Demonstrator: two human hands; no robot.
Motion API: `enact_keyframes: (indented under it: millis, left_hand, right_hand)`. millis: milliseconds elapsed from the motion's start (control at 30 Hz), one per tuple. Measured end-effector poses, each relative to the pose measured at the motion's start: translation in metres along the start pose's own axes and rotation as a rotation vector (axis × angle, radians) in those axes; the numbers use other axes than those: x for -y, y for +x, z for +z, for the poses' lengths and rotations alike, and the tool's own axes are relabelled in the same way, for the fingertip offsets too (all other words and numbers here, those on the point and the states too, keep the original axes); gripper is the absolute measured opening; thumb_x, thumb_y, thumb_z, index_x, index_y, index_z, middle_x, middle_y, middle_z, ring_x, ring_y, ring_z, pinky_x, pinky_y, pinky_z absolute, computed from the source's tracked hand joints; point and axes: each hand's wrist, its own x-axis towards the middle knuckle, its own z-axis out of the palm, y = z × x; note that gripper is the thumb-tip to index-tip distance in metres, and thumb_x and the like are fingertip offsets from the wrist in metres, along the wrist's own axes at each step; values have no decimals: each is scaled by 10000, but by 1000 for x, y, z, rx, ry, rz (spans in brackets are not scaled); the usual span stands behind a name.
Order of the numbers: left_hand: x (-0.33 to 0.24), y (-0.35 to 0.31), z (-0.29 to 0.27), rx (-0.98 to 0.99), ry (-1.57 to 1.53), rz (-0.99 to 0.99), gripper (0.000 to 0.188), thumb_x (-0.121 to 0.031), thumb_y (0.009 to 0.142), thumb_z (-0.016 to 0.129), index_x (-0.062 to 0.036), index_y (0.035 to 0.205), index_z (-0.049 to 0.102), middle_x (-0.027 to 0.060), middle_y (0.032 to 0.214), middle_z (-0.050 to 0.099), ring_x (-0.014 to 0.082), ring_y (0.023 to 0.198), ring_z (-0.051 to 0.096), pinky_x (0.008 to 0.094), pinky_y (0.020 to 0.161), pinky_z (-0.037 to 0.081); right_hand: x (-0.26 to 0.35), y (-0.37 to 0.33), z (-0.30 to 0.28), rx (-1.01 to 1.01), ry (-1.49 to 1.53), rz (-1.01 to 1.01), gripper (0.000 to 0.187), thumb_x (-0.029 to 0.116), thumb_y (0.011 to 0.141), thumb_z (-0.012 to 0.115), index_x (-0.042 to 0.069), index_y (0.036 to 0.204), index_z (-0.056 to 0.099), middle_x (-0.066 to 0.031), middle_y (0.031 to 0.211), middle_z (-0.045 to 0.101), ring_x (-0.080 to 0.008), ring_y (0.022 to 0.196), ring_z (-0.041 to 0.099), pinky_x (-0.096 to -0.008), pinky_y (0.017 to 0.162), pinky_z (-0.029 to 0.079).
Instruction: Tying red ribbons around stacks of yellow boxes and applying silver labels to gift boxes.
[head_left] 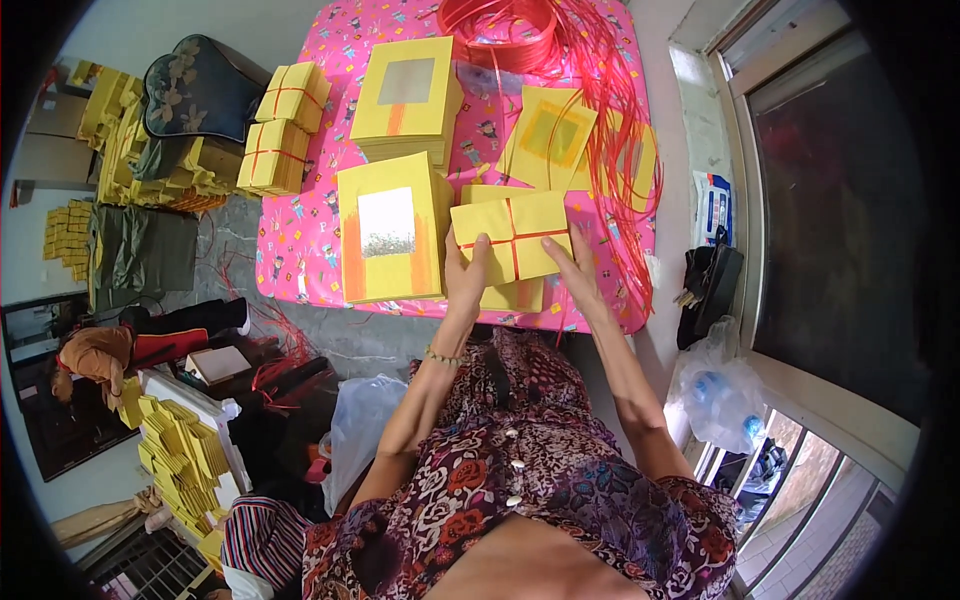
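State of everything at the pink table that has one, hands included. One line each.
Left hand: gripping the held bundle's left side, thumb on top
Right hand: gripping its right side, thumb on top
Held bundle: tied crosswise with red strip
Left-edge bundles: tied with red strip
Two tall yellow stacks: upright, no tie visible
Red coil: wound, loose strands trailing

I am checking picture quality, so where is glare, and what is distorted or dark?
Head view: glare whitens the silver square on the nearer big yellow stack; at right, the pale frame looks slanted toward the rim, its dark panel shows little detail; corners are black.
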Motion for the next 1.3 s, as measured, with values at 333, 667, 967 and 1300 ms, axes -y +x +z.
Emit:
enact_keyframes:
  millis: [333,667,967,1300]
  left_hand:
    - [31,-7,-19,103,130,401,791,-46,902,625,-55,1552,175,148,1529,319,234,1371,370,354,1117,342]
    - [35,-27,-11,9,23,226,812,-203,936,667,34,1538,178,195,1572,253,261,1431,293,368,1156,280]
    - [29,-7,0,20,-2,95,802,-187,936,691,44,1529,203,165,1393,508,193,1206,537,302,1005,451]
    - [36,-6,0,59,41,184,773,-175,974,628,43,1536,145,171,1420,477,209,1245,506,312,1035,423]
  right_hand:
    - [-41,-2,-5,128,53,-304,704,88,889,672,20,1458,262,-157,1399,441,-235,1323,426,-382,1098,358]
    - [-55,-18,-4,-17,-27,-267,704,130,907,670,-6,1486,293,-163,1426,449,-238,1314,447,-380,1090,368]
    - [-47,-29,11,-207,-98,-172,592,167,930,664,-16,1441,427,-159,1287,620,-204,1151,606,-346,992,456]
    - [-60,-27,6,-206,-150,-208,487,190,958,636,13,1380,469,-122,1173,658,-202,1075,628,-339,938,484]
